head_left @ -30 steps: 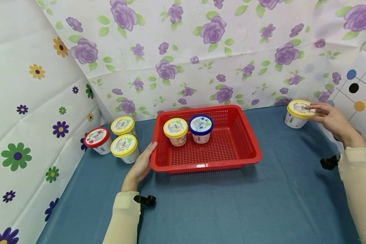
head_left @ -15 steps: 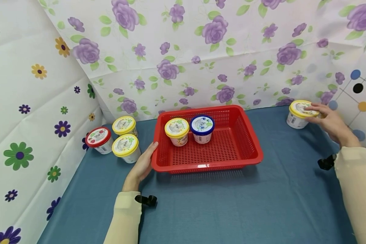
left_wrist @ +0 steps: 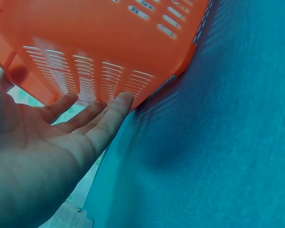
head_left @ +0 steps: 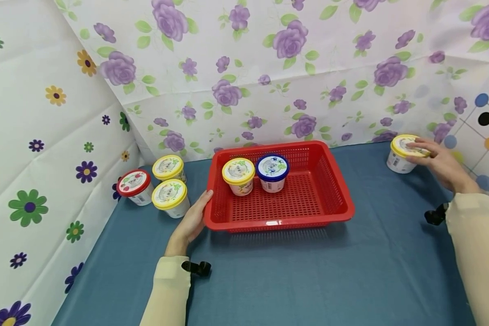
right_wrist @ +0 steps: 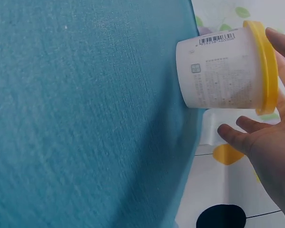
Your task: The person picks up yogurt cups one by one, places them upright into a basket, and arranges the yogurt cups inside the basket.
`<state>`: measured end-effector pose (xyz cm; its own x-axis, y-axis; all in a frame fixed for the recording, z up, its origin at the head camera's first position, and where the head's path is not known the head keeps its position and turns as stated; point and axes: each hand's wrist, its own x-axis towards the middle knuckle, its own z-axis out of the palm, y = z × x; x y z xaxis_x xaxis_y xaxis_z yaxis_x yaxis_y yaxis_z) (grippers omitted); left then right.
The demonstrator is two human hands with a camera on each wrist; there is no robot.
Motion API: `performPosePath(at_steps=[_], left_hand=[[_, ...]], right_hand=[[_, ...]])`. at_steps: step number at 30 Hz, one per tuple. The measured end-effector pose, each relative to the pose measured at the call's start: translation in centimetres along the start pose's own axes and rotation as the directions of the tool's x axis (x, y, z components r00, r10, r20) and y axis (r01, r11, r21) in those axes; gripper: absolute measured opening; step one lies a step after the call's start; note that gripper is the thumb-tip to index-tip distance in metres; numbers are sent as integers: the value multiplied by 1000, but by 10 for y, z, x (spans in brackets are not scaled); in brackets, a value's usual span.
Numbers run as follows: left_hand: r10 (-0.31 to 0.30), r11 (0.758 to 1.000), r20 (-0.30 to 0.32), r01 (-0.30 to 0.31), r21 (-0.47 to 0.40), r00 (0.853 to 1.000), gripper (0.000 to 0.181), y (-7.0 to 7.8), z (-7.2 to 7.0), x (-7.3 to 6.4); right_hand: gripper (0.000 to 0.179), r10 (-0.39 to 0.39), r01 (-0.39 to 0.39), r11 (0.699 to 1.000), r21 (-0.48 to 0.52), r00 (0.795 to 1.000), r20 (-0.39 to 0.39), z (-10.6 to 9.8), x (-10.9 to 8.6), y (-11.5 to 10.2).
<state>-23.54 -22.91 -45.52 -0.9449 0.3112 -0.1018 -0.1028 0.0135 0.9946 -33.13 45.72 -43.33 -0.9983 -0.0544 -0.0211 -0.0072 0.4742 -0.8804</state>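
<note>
My left hand (head_left: 189, 222) holds the left end of the red plastic basket (head_left: 277, 223). Its thumb lies at the rim, and in the left wrist view the fingers (left_wrist: 109, 118) stretch along the slotted outer wall. Two lidded tubs stand inside at the left: a yellow-lidded tub (head_left: 239, 174) and a blue-lidded tub (head_left: 272, 170). Far to the right, my right hand (head_left: 444, 163) is at another yellow-lidded tub (right_wrist: 223, 71), upright on the cloth. Thumb and forefinger reach over its lid, while other fingers (right_wrist: 235, 135) hang apart from it. Whether they touch is unclear.
Left of the basket stand a red-lidded tub (head_left: 135, 183) and two more yellow-lidded tubs, one behind (head_left: 168, 167) and one in front (head_left: 171, 197). Blue cloth (head_left: 293, 271) covers the table. Patterned sheets (head_left: 261, 104) rise along the back and both sides.
The view has shifted slightly. My right hand has edged leftward, further over the tub's lid. My left hand keeps its place on the basket.
</note>
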Motion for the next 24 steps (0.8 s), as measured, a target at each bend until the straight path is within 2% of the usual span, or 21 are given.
performPosePath(at_steps=[6,12,20,24], left_hand=[[16,1000,6,-16,8,1000,60,-1,0,0],[18,1000,4,-18,5,1000,59,-2,-1,1],[20,1000,-3,-20,6,1000,60,-2,-1,1],[17,1000,-2,-17,6,1000,60,-1,0,1]], right_hand=[[62,6,-6,999,53,1000,-5,0,4,4],[60,25,-24,998,60,1000,-9,0,5,3],[59,2,4,995,100,998,-64,4,8,5],[60,1,7,996,86,996,-85,7,7,6]])
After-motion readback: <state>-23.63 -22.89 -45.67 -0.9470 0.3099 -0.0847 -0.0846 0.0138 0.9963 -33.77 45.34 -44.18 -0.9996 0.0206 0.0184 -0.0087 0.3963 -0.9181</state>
